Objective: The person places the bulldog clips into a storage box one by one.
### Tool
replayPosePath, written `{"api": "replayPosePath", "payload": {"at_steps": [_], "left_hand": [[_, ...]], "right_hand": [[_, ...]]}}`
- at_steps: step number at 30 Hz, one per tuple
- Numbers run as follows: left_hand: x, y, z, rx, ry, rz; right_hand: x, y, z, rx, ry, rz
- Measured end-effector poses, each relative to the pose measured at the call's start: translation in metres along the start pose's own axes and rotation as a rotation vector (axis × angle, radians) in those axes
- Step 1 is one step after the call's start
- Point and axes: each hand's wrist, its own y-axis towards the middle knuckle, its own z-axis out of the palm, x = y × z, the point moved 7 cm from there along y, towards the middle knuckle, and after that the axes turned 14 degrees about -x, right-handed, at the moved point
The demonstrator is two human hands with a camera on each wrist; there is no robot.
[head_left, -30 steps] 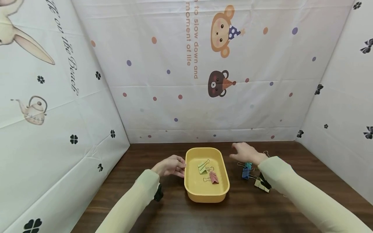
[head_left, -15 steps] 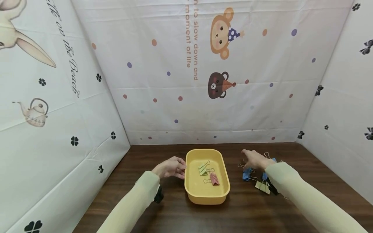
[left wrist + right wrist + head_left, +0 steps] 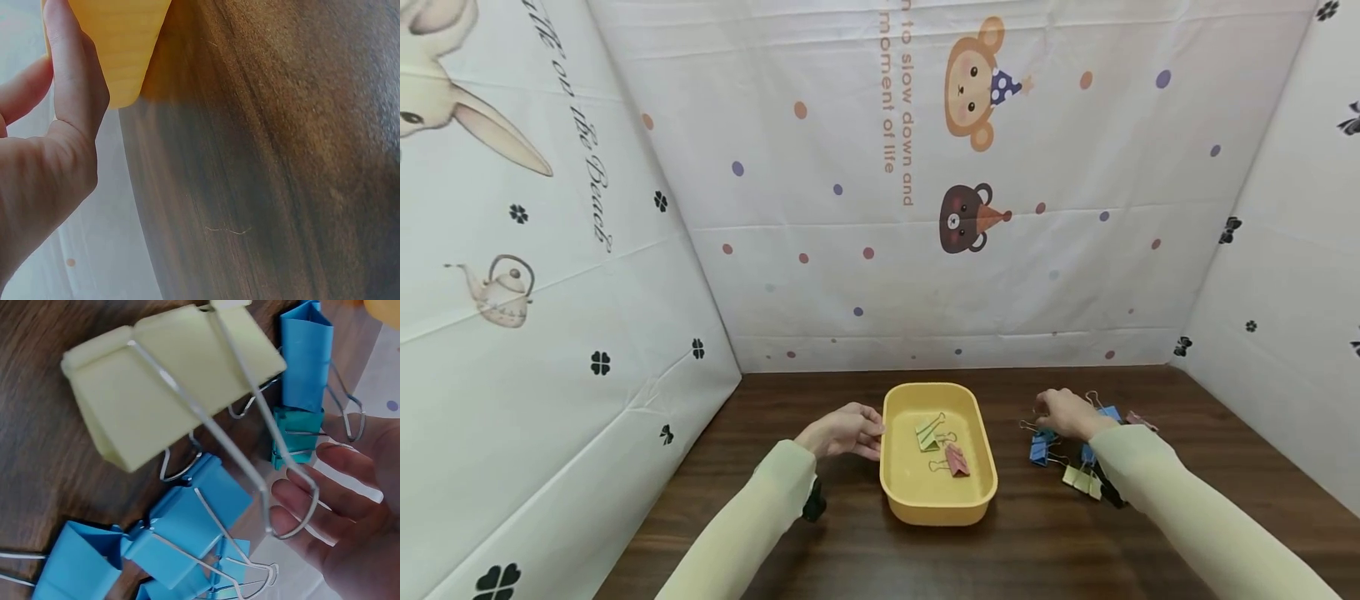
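A yellow plastic bin stands on the table; a light green binder clip and a pink binder clip lie inside it. My left hand touches the bin's left side, fingers along the outer wall near the rim. To the bin's right, my right hand reaches over a group of binder clips. Its thumb and fingertips are right at the wire handle of a teal binder clip, curved but not visibly gripping. Beside that lies a blue binder clip; a pale yellow binder clip is nearer the wrist.
More blue binder clips lie under and beyond the right forearm, with another pink clip at the far right. Dark wood tabletop extends around the bin. Printed white cloth walls stand at the back and both sides.
My right hand has moved from near the bin's right side rightward and down to the teal clip, its fingers bending more. The left hand stays at the bin.
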Motion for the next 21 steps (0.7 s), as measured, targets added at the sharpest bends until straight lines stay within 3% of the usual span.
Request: {"api": "replayPosePath", "payload": {"at_steps": [7,21], "left_hand": [[-0.0008,0.0001,-0.0007,0.002,-0.002,0.005],[-0.0004,-0.0019,0.0002,0.000,-0.019,0.001]], "right_hand": [[-0.0076,-0.0014,-0.0005,-0.019,0.029,0.045],[-0.0023,-0.0019,0.0027,0.001,0.056,0.026]]}}
